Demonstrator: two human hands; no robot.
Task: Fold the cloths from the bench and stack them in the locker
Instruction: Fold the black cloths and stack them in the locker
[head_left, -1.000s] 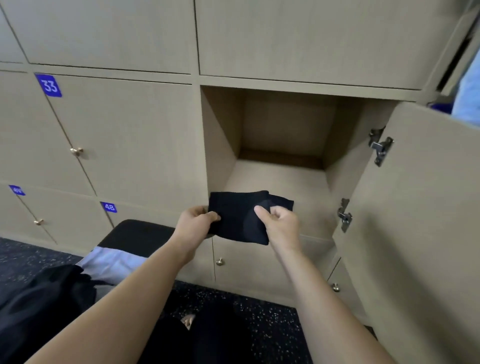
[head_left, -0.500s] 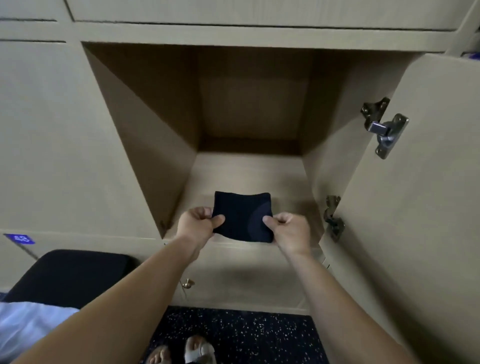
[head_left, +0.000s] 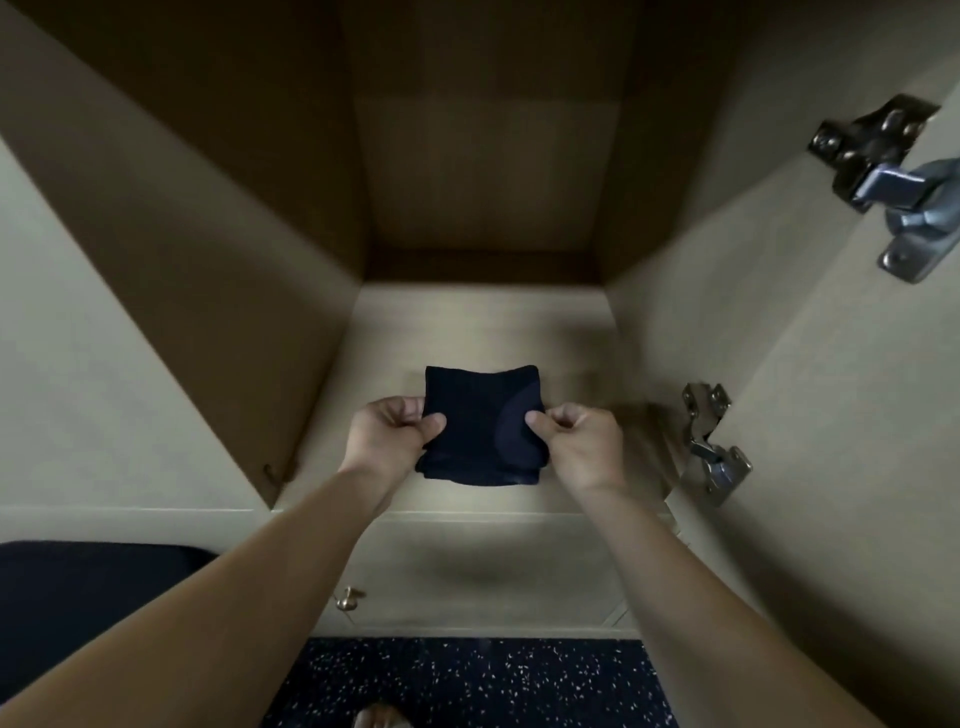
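Observation:
A small dark navy folded cloth (head_left: 480, 426) is held over the front part of the open locker's floor (head_left: 483, 322). My left hand (head_left: 392, 434) pinches its left edge between thumb and curled fingers. My right hand (head_left: 576, 441) pinches its right edge the same way. The cloth lies flat and square between the two hands, just above or on the locker floor; I cannot tell which. Behind the cloth the locker holds nothing else that I can see.
The locker door (head_left: 841, 467) stands open on the right, with two metal hinges (head_left: 711, 441) on its inner edge. A black bench cushion (head_left: 88, 597) shows at lower left. A brass knob (head_left: 347, 598) marks the lower locker. Dark speckled floor (head_left: 467, 680) lies below.
The view has closed in on the open locker. Both hands carried the folded cloth forward from in front of the opening to over the locker floor.

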